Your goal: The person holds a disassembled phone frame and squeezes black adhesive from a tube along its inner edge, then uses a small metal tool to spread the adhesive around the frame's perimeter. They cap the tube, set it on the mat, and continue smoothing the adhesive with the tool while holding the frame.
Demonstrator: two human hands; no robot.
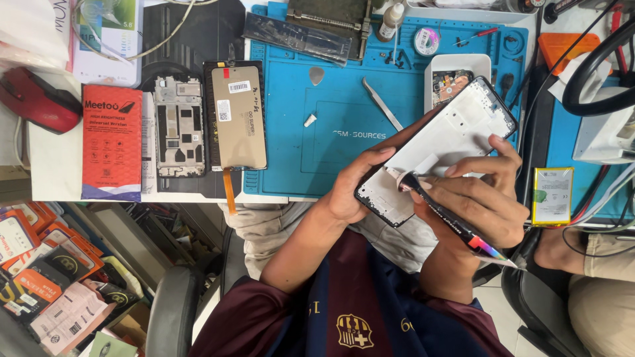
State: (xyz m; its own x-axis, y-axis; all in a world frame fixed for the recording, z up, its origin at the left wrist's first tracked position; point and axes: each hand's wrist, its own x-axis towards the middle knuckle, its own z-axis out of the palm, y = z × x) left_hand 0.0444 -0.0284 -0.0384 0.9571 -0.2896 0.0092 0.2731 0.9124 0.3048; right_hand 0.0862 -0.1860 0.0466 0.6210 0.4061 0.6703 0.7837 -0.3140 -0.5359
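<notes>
Working glue along the inner edge of a phone frame held over the lap.

Far left on the bench lie a red box (111, 142), a bare midframe (179, 125) and a new screen (235, 116), just beside the blue mat (331, 106) with its tweezers (381, 104). The left hand (354, 188) clasps the white frame (438, 151) by its near-left end; the right hand (486, 198) pinches a black glue pen (450, 218), tip touching the frame's near edge. The bead seems only begun; next calls for a steady drag along the rim.
</notes>
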